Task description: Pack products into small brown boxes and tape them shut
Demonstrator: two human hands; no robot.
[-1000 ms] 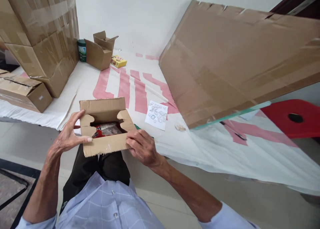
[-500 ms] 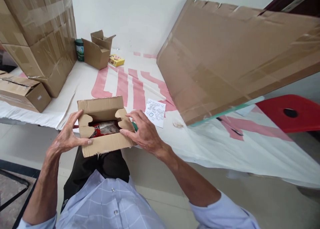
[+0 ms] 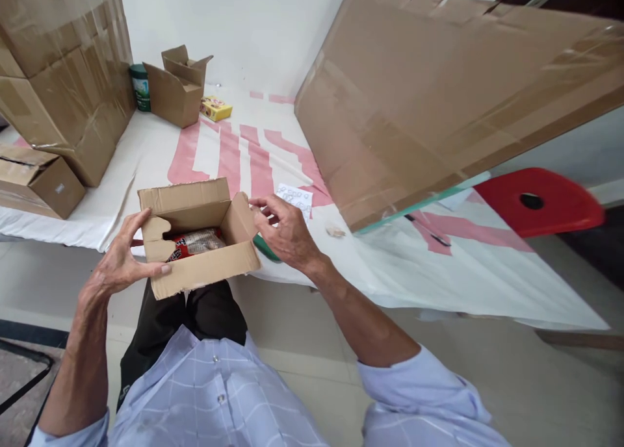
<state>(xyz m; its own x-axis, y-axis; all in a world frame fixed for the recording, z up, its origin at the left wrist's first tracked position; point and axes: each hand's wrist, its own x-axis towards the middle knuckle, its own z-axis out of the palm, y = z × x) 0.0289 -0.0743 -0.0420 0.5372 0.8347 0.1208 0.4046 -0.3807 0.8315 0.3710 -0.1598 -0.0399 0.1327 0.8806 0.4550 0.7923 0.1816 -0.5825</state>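
Note:
A small open cardboard box (image 3: 207, 269) is held at the table's front edge, above my lap. Inside it lies a red and clear packet (image 3: 197, 242). My left hand (image 3: 124, 255) grips the box's left end, thumb on the front flap and fingers at the back corner. At the right end, my right hand (image 3: 287, 232) has its thumb and forefinger closed on the raised end flap (image 3: 242, 216). A green object (image 3: 266, 247), partly hidden, lies under my right hand.
Stacked taped cartons (image 3: 73, 89) and a smaller carton (image 3: 43, 180) stand left. Behind are a green canister (image 3: 141, 86), an open box (image 3: 173, 96) and a yellow box (image 3: 215, 108). A large cardboard panel (image 3: 439, 102), a paper sheet (image 3: 297, 197) and a red stool (image 3: 550, 203) are right.
The box's right end flap, folded inward before, now stands raised at my right hand, showing more of the inside. The whole view has shifted slightly.

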